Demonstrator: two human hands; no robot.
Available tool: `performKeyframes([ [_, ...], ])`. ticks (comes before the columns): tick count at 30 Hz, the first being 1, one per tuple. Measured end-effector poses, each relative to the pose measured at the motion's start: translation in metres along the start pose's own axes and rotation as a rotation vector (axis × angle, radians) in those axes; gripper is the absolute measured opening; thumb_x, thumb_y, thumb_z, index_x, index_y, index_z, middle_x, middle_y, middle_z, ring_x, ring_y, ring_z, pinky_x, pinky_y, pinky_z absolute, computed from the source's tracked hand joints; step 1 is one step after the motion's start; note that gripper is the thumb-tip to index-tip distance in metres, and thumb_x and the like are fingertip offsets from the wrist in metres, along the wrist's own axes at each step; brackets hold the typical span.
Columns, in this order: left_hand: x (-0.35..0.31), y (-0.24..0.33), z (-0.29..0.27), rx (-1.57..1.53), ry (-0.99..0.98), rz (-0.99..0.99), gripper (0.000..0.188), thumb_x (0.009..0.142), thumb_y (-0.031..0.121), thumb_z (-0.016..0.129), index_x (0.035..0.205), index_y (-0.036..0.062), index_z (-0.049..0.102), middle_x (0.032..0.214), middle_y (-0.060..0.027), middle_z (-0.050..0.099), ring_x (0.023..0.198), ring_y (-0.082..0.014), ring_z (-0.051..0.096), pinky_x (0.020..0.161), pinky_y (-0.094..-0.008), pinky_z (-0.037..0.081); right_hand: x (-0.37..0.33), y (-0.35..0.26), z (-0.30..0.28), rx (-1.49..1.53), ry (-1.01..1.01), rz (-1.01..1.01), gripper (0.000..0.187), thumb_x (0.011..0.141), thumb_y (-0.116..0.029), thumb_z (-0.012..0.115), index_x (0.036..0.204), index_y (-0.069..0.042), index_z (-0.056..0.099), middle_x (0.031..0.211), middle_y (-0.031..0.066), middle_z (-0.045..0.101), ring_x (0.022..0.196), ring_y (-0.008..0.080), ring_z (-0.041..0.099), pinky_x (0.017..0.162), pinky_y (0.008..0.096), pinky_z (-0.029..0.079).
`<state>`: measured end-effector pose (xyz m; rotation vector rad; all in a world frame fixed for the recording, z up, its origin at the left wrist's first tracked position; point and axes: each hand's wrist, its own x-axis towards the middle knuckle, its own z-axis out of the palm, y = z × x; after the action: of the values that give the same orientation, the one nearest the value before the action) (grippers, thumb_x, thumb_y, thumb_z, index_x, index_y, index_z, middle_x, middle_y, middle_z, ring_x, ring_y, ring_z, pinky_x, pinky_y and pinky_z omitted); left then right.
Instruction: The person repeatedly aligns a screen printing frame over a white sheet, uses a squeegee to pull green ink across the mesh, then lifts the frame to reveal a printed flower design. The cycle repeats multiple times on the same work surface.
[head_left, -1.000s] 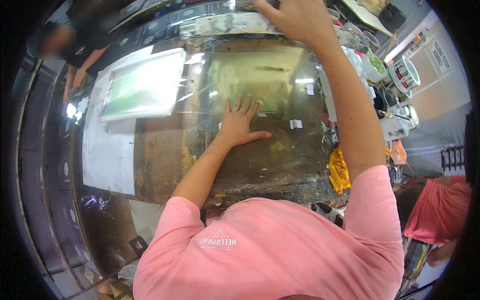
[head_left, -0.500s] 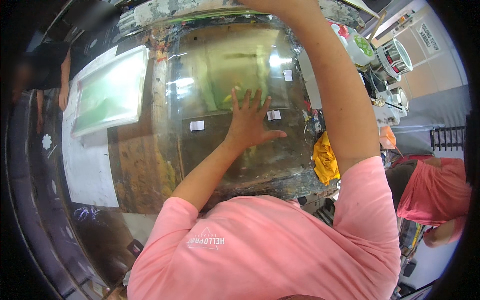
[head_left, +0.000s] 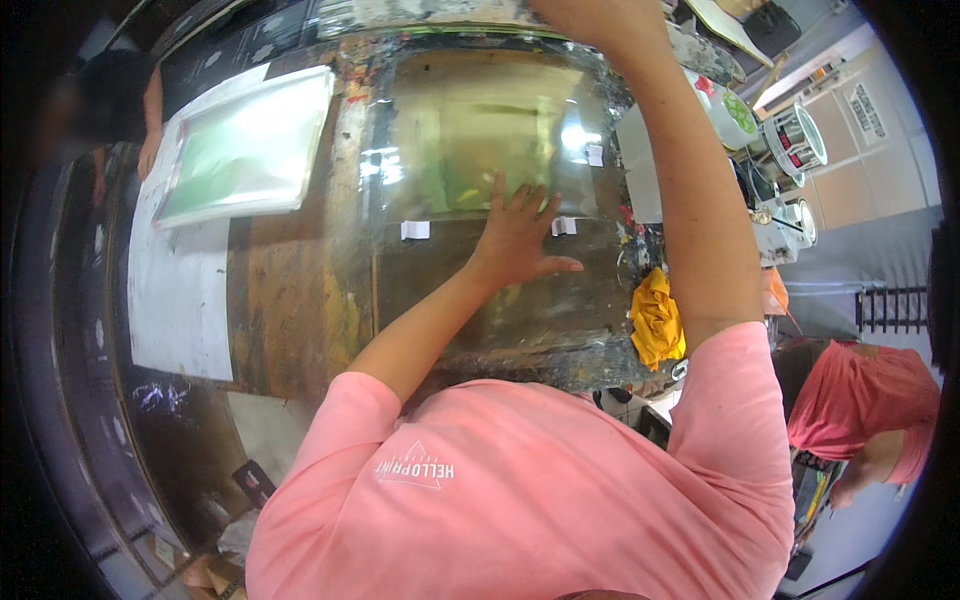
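My left hand (head_left: 515, 238) rests flat with fingers spread on a glossy, see-through sheet (head_left: 420, 130) lying on the stained worktable. Greenish-yellow reflections show on that sheet. Small white tabs (head_left: 415, 230) sit around my hand; another white tab (head_left: 564, 227) is just beside my fingers, and a third tab (head_left: 595, 155) lies farther right. My right arm reaches far across the table, and my right hand (head_left: 560, 8) is cut off by the top edge, next to a long pale bar (head_left: 425, 12). Its fingers and whatever they touch are hidden.
On the left, a stack of clear-wrapped sheets (head_left: 250, 150) overlaps large white paper (head_left: 180, 300). A crumpled yellow cloth (head_left: 656, 320) lies at the table's right edge. Tubs and cans (head_left: 795, 135) stand beyond it. One person (head_left: 110, 100) is at far left, another (head_left: 860, 400) at right.
The view has shifted, so the table things appear slightly farther right. My left hand stays on the glossy sheet, its middle fingers now a little more drawn in. My right arm remains stretched out.
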<state>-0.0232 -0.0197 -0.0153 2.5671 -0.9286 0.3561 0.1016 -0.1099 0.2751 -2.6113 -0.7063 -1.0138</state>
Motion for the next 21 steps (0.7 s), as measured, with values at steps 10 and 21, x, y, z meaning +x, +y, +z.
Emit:
performKeyframes([
  [10, -0.003, -0.056, -0.173, -0.946, 0.612, -0.642, 0.102, 0.075, 0.045, 0.096, 0.149, -0.008, 0.047, 0.121, -0.0178, 0.071, 0.107, -0.0271, 0.071, 0.091, -0.0386, 0.058, -0.059, -0.02, 0.012, -0.07, 0.02, 0.043, 0.051, 0.096, -0.05, 0.059, 0.091, -0.002, 0.074, 0.083, 0.0228, 0.072, 0.084, 0.0427, 0.07, 0.081, 0.0535, 0.05],
  [21, -0.104, -0.067, -0.096, -0.122, 0.245, -0.746, 0.104, 0.057, 0.069, 0.093, 0.133, 0.0028, 0.069, 0.117, -0.0114, 0.068, 0.112, -0.0299, 0.063, 0.106, -0.0464, 0.04, -0.201, -0.02, 0.06, 0.3, -0.721, 0.042, 0.04, 0.098, -0.047, 0.066, 0.102, -0.009, 0.074, 0.099, 0.0131, 0.07, 0.095, 0.0371, 0.067, 0.079, 0.0488, 0.053],
])
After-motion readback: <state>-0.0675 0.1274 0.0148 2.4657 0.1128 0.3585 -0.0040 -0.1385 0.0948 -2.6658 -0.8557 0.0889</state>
